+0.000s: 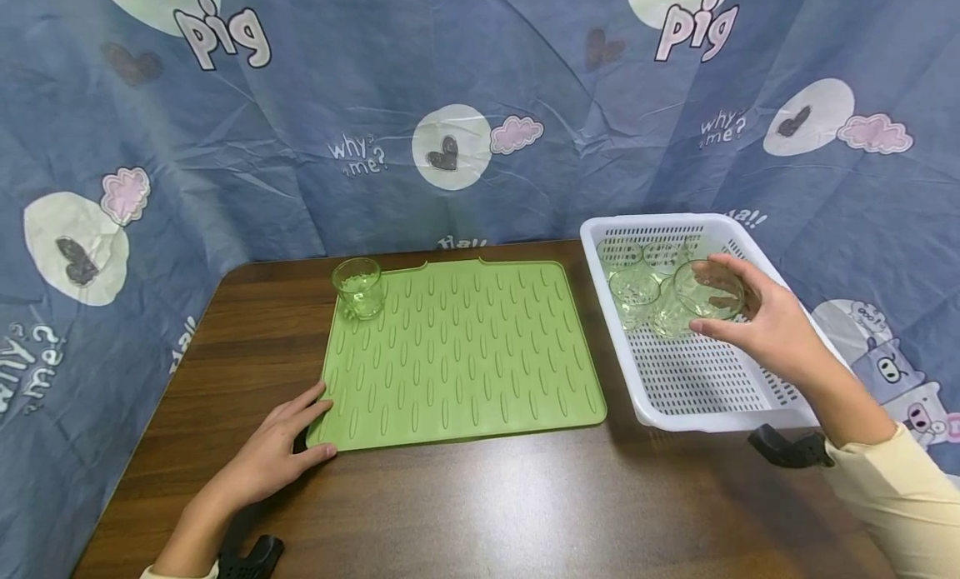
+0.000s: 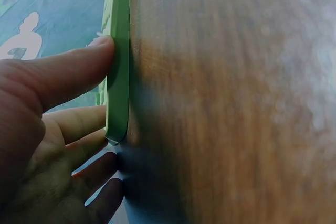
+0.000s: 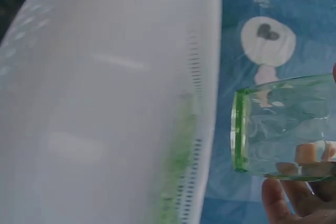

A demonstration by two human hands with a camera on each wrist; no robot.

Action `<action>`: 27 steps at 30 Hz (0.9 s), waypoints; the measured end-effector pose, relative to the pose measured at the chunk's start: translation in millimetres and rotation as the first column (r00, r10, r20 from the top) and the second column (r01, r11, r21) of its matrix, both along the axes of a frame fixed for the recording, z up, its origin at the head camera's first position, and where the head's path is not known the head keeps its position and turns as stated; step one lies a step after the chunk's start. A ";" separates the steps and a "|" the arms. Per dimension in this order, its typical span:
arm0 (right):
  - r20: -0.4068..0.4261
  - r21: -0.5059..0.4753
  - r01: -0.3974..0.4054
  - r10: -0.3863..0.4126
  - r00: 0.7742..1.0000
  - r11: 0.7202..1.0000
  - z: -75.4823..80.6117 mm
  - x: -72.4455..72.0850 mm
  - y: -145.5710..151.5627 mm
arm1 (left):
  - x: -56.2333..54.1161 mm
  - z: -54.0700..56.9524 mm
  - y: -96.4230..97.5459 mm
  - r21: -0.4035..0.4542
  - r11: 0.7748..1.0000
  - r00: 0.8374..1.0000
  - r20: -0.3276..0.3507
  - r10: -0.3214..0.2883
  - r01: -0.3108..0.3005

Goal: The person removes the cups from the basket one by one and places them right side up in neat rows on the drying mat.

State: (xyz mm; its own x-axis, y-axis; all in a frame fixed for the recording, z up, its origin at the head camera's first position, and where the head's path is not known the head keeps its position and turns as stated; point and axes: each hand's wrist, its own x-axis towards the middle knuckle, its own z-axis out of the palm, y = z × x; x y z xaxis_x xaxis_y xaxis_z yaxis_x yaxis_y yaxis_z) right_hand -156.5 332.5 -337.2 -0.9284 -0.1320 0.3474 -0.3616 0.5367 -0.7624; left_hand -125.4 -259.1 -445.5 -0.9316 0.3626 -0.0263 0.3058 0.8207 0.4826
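My right hand (image 1: 772, 321) grips a clear green-tinted drinking glass (image 1: 708, 291), its rim up, over the white basket (image 1: 645, 412). In the right wrist view, the fingers curl round the glass (image 3: 286, 127), whose thick base is clear of the basket wall. Several similar glasses (image 1: 633, 287) stand in the back left part of the basket, partly hidden by the held one. My left hand (image 1: 273, 450) rests at the near left corner of the green ridged mat (image 1: 465, 354), fingers extended. In the left wrist view, its thumb touches the mat's edge (image 2: 121, 72).
One more glass (image 1: 360, 291) stands upright on the mat's far left corner. Mat and basket lie side by side on a dark wooden table (image 1: 480, 496), the basket to the right. A blue printed cloth (image 1: 300, 146) hangs behind and beside the table.
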 end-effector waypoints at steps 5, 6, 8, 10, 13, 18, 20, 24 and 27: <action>0.004 0.035 0.018 -0.018 1.000 0.999 15.6 1.4 -4.6 | 0.3 -0.3 0.2 -0.003 1.000 1.000 0.009 0.003 -0.003; 0.004 0.043 0.030 -0.030 1.000 0.999 18.1 1.9 -5.4 | 0.2 -0.3 0.3 -0.003 1.000 1.000 0.009 0.003 -0.003; 0.005 0.048 0.034 -0.034 0.999 0.998 22.4 3.4 -6.9 | -0.1 -0.3 0.3 -0.003 1.000 1.000 0.008 0.003 -0.003; 0.008 0.059 0.039 -0.040 0.999 0.997 26.2 5.3 -8.5 | -0.3 -0.3 0.1 -0.003 1.000 1.000 0.006 0.002 -0.002; 0.019 0.093 0.065 -0.067 0.998 0.994 31.0 8.1 -11.4 | -0.4 0.0 0.1 -0.002 1.000 1.000 0.005 0.000 0.000; 0.023 0.150 0.079 -0.083 0.996 0.986 36.3 8.1 -15.8 | -0.3 0.7 0.4 0.001 1.000 1.000 0.011 -0.002 0.002; 0.023 0.154 0.069 -0.073 0.997 0.986 38.0 6.2 -18.2 | -0.2 0.9 0.3 0.004 1.000 1.000 0.014 0.001 -0.001; 0.017 0.164 0.048 -0.051 0.999 0.985 41.5 2.7 -23.7 | 0.0 1.1 0.3 0.002 1.000 1.000 0.022 0.005 -0.005; 0.030 0.172 0.041 -0.047 0.998 0.984 45.4 0.8 -29.4 | 0.0 1.1 0.3 -0.001 1.000 1.000 0.025 0.008 -0.008</action>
